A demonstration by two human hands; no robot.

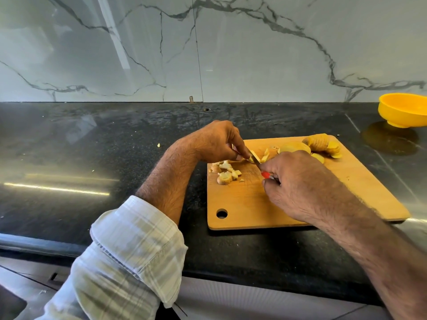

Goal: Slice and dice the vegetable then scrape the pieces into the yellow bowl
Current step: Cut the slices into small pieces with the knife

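The right hand (298,179) has its grip closed around the red handle of a small knife (256,159), whose blade points up and away from it toward the left hand. The left hand (217,142) sits just beyond the blade tip, its fingertips curled down and pinching a pale strip of the vegetable (254,155) against the wooden cutting board (300,204), right beside the blade. Just to the left of the knife grip and below the left hand lies a small heap of diced pieces (227,173) on the board's near-left part. Beyond the right hand, at the board's far edge, rest the uncut slices (321,144), fanned and overlapping. The yellow bowl (403,109) stands on the dark worktop (92,158) well apart from both hands, far to the right of the right grip, off the board. A few stray bits lie on the worktop left of the left hand.
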